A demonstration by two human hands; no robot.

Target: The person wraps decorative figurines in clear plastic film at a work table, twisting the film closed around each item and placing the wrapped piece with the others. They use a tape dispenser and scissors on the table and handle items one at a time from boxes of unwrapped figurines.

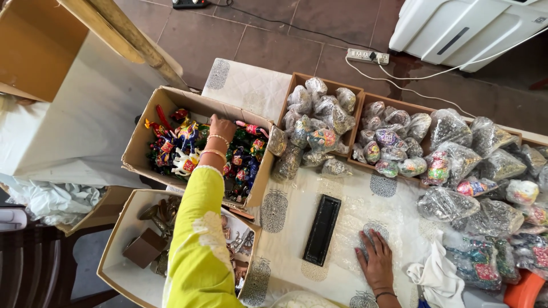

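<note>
Left hand in figurine box, right hand flat on bubble wrap.

At the left, the left hand (221, 129) reached into the cardboard box (149, 122) of colourful animal figurines (188, 149); its fingers dipped among them, and whether they gripped one could not be told. Judged from this, no figurine was yet lifted out and none lay on the wrap. In the middle, a black tray (322, 229) lay empty, its long axis running near to far, tilted slightly right. At the right, the right hand (375, 262) rested released, palm down, on the bubble wrap (365, 214). Wrapped bundles (394, 142) filled the far trays.
</note>
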